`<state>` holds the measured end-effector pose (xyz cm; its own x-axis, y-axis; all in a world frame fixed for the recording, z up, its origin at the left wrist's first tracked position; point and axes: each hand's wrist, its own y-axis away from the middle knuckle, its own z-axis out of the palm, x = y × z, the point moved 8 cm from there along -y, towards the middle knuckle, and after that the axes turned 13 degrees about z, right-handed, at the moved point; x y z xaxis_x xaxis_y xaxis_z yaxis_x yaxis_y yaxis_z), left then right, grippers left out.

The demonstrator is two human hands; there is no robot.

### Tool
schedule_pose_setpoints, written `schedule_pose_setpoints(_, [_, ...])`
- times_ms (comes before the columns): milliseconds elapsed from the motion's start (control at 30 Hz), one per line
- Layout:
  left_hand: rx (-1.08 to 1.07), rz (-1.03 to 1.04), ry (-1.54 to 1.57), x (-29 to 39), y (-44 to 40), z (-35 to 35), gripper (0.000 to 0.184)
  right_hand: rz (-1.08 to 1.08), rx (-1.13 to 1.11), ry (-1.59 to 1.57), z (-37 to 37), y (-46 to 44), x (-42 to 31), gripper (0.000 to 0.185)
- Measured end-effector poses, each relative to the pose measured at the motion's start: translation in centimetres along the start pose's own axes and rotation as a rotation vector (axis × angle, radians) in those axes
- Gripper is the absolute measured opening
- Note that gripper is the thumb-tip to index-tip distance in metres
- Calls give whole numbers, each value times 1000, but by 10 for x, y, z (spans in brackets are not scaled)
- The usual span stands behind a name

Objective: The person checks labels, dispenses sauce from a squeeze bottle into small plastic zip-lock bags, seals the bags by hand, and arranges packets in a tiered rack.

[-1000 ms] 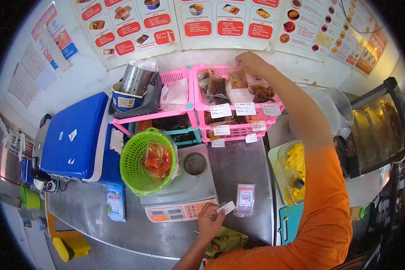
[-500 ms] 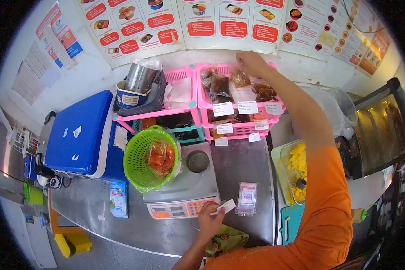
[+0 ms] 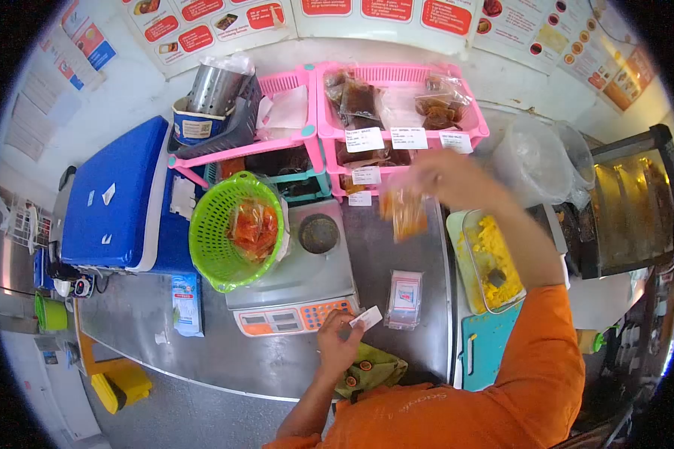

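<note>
My right hand (image 3: 451, 178), smeared by motion, grips a small clear bag of orange-brown sauce (image 3: 407, 215) by its top. The bag hangs over the steel counter, in front of the pink rack (image 3: 478, 123). Dark sauce bags (image 3: 359, 101) and other brown packets (image 3: 440, 112) lie in the rack's top tier behind white labels (image 3: 404, 138). Near the front of the kitchen scale (image 3: 296, 280), my left hand (image 3: 337, 343) pinches a small white paper slip (image 3: 366, 318). To the right of that slip lies a pack of clear plastic bags (image 3: 404, 299).
A green basket (image 3: 206, 251) with red-orange food in plastic sits at the scale's left. Farther left stands a blue cool box (image 3: 116, 194). Right of the counter are a container of yellow food (image 3: 502, 262), a teal cutting board (image 3: 487, 340) and clear plastic tubs (image 3: 532, 161).
My right hand has lifted the orange-brown sauce bag out of the rack's top tier and brought it down toward me. My left hand still holds the paper slip. The camera view has tilted down.
</note>
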<state>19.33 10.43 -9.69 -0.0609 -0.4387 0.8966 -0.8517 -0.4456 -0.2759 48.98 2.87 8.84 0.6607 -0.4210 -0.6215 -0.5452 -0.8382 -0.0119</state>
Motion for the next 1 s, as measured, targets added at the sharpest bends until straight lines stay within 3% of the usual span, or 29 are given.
schedule_pose_setpoints(33, [-7,-15,11,1,-1,2,13,59,-194,-12,41,4,27,17])
schedule_pose_setpoints(133, [-13,-38,34,8,-6,4,11,101,-207,26,131,8,101,16])
schedule_pose_setpoints(200, [-8,-50,42,12,-7,2,11,221,172,229,148,-3,149,16])
schedule_pose_setpoints(233, [-18,-59,36,14,-8,2,11,218,171,224,155,-11,154,16])
schedule_pose_setpoints(300, [-34,-71,29,13,-6,2,11,124,683,218,130,-10,159,21])
schedule_pose_setpoints(333, [-35,-71,22,12,-4,1,11,185,670,224,150,-18,192,28])
schedule_pose_setpoints(433, [-45,-46,2,5,-1,4,10,213,714,440,168,-22,190,39])
schedule_pose_setpoints(467, [-45,-47,-15,1,2,3,10,357,630,448,177,-28,202,41])
schedule_pose_setpoints(700, [-67,-143,32,4,-4,5,10,393,642,442,145,-18,173,31])
schedule_pose_setpoints(767, [-55,-97,15,7,-6,6,11,206,699,131,125,4,142,32])
schedule_pose_setpoints(800, [-49,-97,15,7,-9,6,11,200,698,132,110,6,126,32])
schedule_pose_setpoints(867, [-64,-18,-49,15,-11,7,12,-80,1028,251,61,36,57,31])
schedule_pose_setpoints(933, [-83,-4,-33,12,-6,13,12,-27,1113,358,11,37,-5,25])
schedule_pose_setpoints(1000, [-100,28,-16,18,-7,16,12,-38,1052,483,-9,21,-19,21])
